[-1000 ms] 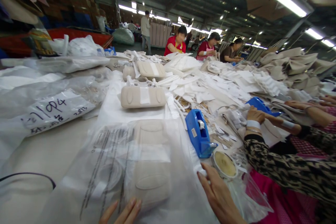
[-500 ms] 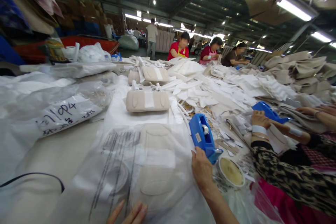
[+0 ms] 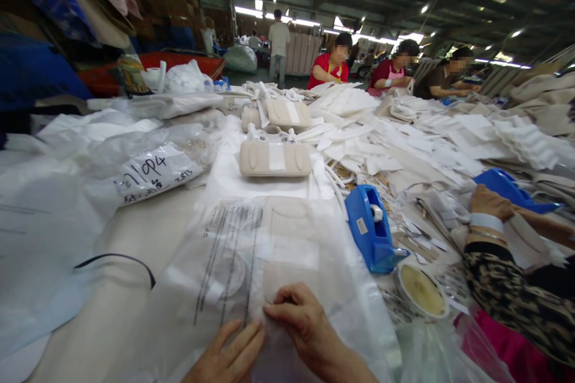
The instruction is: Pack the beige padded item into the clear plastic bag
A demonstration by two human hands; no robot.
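Note:
A clear printed plastic bag [image 3: 251,263] lies flat in front of me with a beige padded piece [image 3: 290,239] inside it. My left hand [image 3: 229,356] rests flat on the bag's near end, fingers stretched out. My right hand [image 3: 300,317] presses its curled fingertips on the bag over the near edge of the padded piece, beside the left fingertips. Neither hand grips anything that I can see.
A blue tape dispenser [image 3: 372,230] and a tape roll [image 3: 422,290] sit right of the bag. More beige padded pieces [image 3: 275,158] lie farther back. A co-worker's patterned sleeve and hand [image 3: 489,203] are at right. Bagged goods [image 3: 153,170] lie left; several people work at the far end.
My right hand left the tape dispenser and came back left onto the bag, beside my left hand. The camera view shifted right and closer.

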